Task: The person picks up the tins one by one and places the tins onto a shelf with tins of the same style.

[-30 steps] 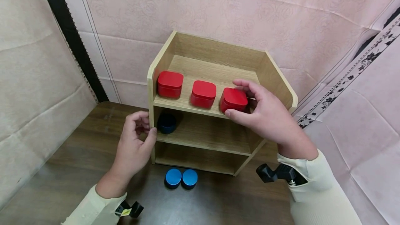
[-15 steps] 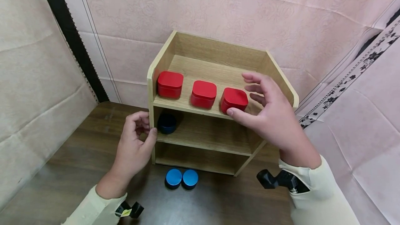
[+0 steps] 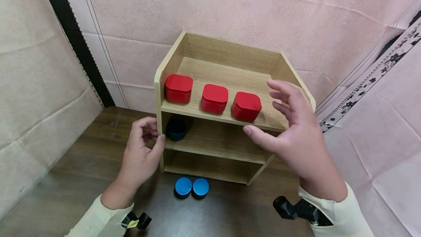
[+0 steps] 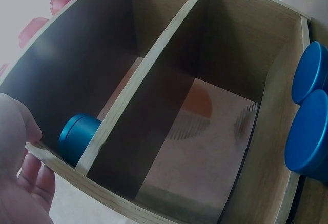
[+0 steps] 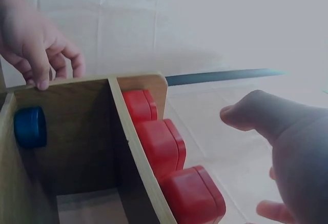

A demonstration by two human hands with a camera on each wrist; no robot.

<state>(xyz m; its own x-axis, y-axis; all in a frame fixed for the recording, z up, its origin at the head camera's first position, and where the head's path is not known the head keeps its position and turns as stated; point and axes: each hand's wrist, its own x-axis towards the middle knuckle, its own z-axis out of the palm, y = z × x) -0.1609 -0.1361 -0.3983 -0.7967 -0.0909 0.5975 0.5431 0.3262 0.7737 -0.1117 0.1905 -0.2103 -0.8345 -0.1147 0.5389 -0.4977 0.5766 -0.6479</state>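
Pink cloth: hangs as a creased backdrop behind the work, with a faint rose pattern, and folds round to the right, where a floral trim runs down it.
Brown table: wood-grained, with a dull shine near the front; it bears the shelf.
Wooden shelf: pale, upright, set at a slight angle, with a raised back and sides round its top board and two open levels beneath.
Cream sleeves: cover both forearms, each carrying a black device at the wrist.
Right hand: raised at the front right of the shelf, fingers released and spread, thumb well away from them, nothing between; it is apart from the nearest red box.
Left hand: at the shelf's left side, fingers curled outside the panel and thumb on its front edge, grasping that edge.
Red boxes: three with rounded corners, all on the top board in a row along its front, with gaps between; the left box is close by the side wall, the middle box comes next, and the right box is nearest the right hand.
Blue tins: three, round; one tin stands on the middle level at the left, near the front, while a pair stands on the table before the shelf, side by side, whether touching I cannot tell.
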